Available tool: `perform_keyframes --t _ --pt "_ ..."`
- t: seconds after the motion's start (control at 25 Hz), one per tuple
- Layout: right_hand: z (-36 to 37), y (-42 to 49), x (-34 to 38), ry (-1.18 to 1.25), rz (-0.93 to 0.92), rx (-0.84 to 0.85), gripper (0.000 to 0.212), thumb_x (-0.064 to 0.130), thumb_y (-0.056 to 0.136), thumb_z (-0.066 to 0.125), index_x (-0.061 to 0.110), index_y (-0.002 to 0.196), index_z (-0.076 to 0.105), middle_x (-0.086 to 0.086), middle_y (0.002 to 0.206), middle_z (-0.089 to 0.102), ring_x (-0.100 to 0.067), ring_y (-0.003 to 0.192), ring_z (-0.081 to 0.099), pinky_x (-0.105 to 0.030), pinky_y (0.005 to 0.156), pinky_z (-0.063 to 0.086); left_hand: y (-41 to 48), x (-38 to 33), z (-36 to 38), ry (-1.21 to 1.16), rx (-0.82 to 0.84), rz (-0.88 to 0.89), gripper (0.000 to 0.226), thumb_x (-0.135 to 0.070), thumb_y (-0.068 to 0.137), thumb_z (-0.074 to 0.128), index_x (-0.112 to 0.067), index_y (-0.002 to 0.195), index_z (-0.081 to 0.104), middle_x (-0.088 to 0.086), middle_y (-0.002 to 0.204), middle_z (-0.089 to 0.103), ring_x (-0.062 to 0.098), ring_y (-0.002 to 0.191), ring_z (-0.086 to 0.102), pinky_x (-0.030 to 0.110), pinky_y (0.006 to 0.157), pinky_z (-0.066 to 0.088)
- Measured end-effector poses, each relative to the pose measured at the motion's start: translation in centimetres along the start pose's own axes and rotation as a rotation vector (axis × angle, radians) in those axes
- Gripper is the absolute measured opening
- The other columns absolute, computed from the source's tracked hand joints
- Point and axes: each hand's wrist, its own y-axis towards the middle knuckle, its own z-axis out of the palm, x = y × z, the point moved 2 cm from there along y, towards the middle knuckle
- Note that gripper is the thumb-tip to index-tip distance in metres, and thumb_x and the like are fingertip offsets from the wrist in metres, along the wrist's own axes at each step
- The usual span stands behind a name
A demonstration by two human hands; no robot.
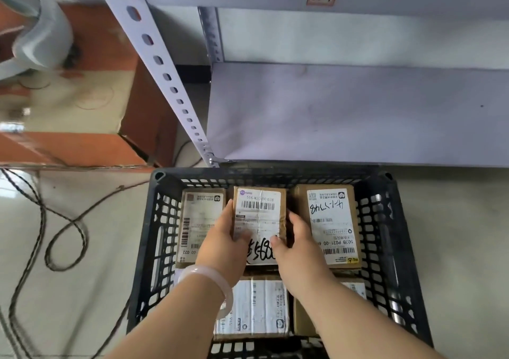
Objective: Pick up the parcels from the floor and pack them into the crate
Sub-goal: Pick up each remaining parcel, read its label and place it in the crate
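A black plastic crate (148, 237) stands on the floor below me, holding several brown cardboard parcels with white labels. Both hands hold the middle parcel (259, 212) in the far row. My left hand (224, 241) grips its left edge, thumb on the label. My right hand (296, 241) grips its right edge, thumb on top. One parcel (199, 218) lies to its left and another (333, 223) to its right. Two more parcels (257, 307) sit in the near row, partly hidden by my forearms.
A white metal shelf (358, 110) with a perforated upright (165, 74) stands just behind the crate. An orange-brown box (82, 110) is at the left. Dark cables (55, 234) loop across the pale tiled floor left of the crate.
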Motion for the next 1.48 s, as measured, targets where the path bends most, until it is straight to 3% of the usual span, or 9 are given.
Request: perform_keyframes --t 0.28,0.44,0.6,0.72,1.0,1.28,1.48 --pt "0.6 0.7 -0.2 -0.015 0.005 -0.021 0.057 0.027 0.095 0.053 0.035 0.145 0.027 0.004 0.133 0.055 -0.013 0.104 0.055 -0.022 0.078 0.039 1.1 0.8 0.5 0.030 -0.006 -0.028 0.055 -0.020 0.096 0.048 -0.046 0.140 0.028 -0.022 0.090 0.059 0.002 0.071 0.057 0.017 0.053 0.039" --pt "0.7 0.6 -0.2 -0.016 0.014 -0.021 0.056 0.028 0.096 0.052 0.035 0.146 0.026 0.005 0.134 0.053 -0.010 0.096 0.051 -0.023 0.078 0.040 1.3 1.2 0.7 0.032 -0.025 -0.018 0.057 -0.022 0.096 0.048 -0.045 0.143 0.026 -0.016 0.099 0.063 0.003 0.072 0.058 0.018 0.055 0.042" --pt "0.4 0.8 0.2 0.013 -0.034 -0.057 0.055 0.031 0.096 0.051 0.040 0.146 0.028 0.010 0.138 0.051 -0.013 0.121 0.051 -0.021 0.090 0.039 1.3 0.7 0.7 -0.055 -0.078 0.032 0.054 -0.020 0.095 0.051 -0.045 0.139 0.034 -0.024 0.094 0.063 0.000 0.080 0.060 0.022 0.067 0.048" --pt "0.4 1.7 0.6 0.009 -0.022 -0.049 0.055 0.030 0.096 0.051 0.039 0.145 0.029 0.009 0.139 0.050 -0.014 0.121 0.052 -0.023 0.089 0.039 2.1 0.4 0.5 -0.058 -0.092 0.026 0.051 -0.019 0.095 0.052 -0.044 0.136 0.036 -0.029 0.087 0.059 -0.001 0.077 0.060 0.024 0.067 0.049" --pt "0.6 1.9 0.3 0.009 -0.021 -0.036 0.054 0.029 0.096 0.052 0.038 0.145 0.029 0.008 0.136 0.052 -0.012 0.111 0.053 -0.023 0.081 0.038 2.1 0.8 0.6 -0.058 -0.058 0.016 0.053 -0.021 0.096 0.051 -0.045 0.139 0.031 -0.025 0.092 0.061 -0.005 0.077 0.057 0.016 0.060 0.043" --pt "-0.1 1.6 0.5 0.024 -0.034 -0.032 0.057 0.030 0.095 0.054 0.039 0.146 0.029 0.008 0.138 0.052 -0.014 0.119 0.053 -0.022 0.084 0.039 2.2 0.6 0.3 -0.080 -0.052 -0.017 0.055 -0.023 0.095 0.052 -0.045 0.141 0.031 -0.016 0.104 0.067 0.007 0.084 0.064 0.029 0.072 0.054" --pt "-0.5 1.3 0.6 -0.019 -0.036 -0.024 0.057 0.030 0.095 0.053 0.037 0.147 0.029 0.008 0.139 0.051 -0.015 0.119 0.053 -0.021 0.082 0.037 1.8 0.6 0.5 -0.064 -0.035 -0.028 0.056 -0.023 0.095 0.051 -0.047 0.141 0.029 -0.017 0.100 0.065 0.007 0.073 0.059 0.024 0.058 0.045"
